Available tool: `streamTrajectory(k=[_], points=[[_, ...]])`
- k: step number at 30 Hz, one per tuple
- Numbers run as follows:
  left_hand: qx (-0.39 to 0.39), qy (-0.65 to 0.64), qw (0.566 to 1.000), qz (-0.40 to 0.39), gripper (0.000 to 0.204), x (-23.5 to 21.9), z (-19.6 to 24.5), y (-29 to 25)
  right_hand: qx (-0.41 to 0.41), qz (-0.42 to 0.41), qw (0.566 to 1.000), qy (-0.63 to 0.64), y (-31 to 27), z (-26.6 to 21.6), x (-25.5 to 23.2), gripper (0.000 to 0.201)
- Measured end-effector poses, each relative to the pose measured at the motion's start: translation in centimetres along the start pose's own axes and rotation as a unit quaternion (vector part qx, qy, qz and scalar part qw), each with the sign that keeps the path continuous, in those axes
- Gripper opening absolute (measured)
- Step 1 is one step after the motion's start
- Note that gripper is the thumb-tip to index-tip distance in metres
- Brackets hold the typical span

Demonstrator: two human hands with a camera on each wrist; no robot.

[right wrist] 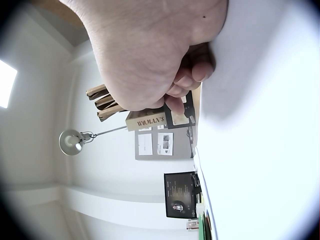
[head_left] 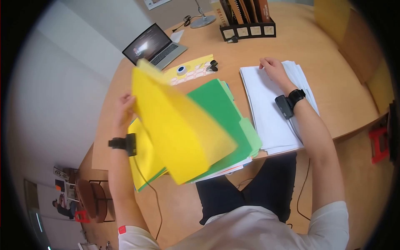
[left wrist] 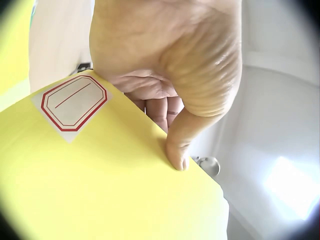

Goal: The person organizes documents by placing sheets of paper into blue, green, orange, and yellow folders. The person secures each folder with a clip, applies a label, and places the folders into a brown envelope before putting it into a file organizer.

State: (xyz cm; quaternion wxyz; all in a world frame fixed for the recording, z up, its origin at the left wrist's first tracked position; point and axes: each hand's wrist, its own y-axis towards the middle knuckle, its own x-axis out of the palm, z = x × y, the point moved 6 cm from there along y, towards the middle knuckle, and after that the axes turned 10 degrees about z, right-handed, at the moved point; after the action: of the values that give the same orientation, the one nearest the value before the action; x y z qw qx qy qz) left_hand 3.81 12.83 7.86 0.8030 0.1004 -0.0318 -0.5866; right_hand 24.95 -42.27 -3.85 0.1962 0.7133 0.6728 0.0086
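Note:
My left hand [head_left: 125, 109] pinches the edge of a yellow file folder [head_left: 171, 121], its thumb [left wrist: 179, 155] flat on the near face. The folder is lifted and tilted, somewhat blurred, above a green folder [head_left: 214, 108] and another yellow folder [head_left: 143, 152]. On the lifted folder, a white label [left wrist: 75, 102] with a red border shows in the left wrist view. My right hand [head_left: 275, 71] rests on a stack of white paper [head_left: 268, 112], fingers loosely curled with nothing in them.
Behind the folders lies a yellow sheet of labels [head_left: 200, 66] with a roll of tape [head_left: 181, 70] and a black binder clip [head_left: 213, 66]. An opened laptop [head_left: 156, 46] stands at back left, a lamp base [head_left: 203, 21] and a black book rack [head_left: 250, 31] at the back.

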Motion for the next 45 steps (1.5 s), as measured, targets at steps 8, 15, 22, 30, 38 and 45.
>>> streamTrajectory(k=[8,15,22,30,38,45], points=[[-0.035,0.000,0.997,-0.071,0.011,12.9,-6.4,0.5,0.010,-0.002,1.000,0.011,0.0,0.3,0.0,0.040],[-0.012,-0.109,0.994,-0.003,0.018,12.6,-10.1,0.8,0.016,0.001,1.000,0.004,-0.1,0.1,0.1,0.040],[0.029,-0.122,0.992,0.015,0.014,13.2,-8.8,-0.4,0.049,-0.017,0.999,-0.002,-0.6,-0.6,0.0,0.040],[0.075,-0.244,0.965,-0.065,0.026,12.5,-7.4,0.1,0.082,-0.023,0.996,0.026,0.0,0.1,0.3,0.039],[0.084,-0.279,0.937,-0.191,0.063,10.2,-8.2,1.5,-0.101,-0.048,0.912,-0.395,-1.5,-4.9,-6.8,0.047],[0.060,-0.237,0.958,-0.148,0.067,10.7,-6.5,0.2,0.064,-0.083,0.828,-0.551,-6.4,-5.4,-12.9,0.054]])
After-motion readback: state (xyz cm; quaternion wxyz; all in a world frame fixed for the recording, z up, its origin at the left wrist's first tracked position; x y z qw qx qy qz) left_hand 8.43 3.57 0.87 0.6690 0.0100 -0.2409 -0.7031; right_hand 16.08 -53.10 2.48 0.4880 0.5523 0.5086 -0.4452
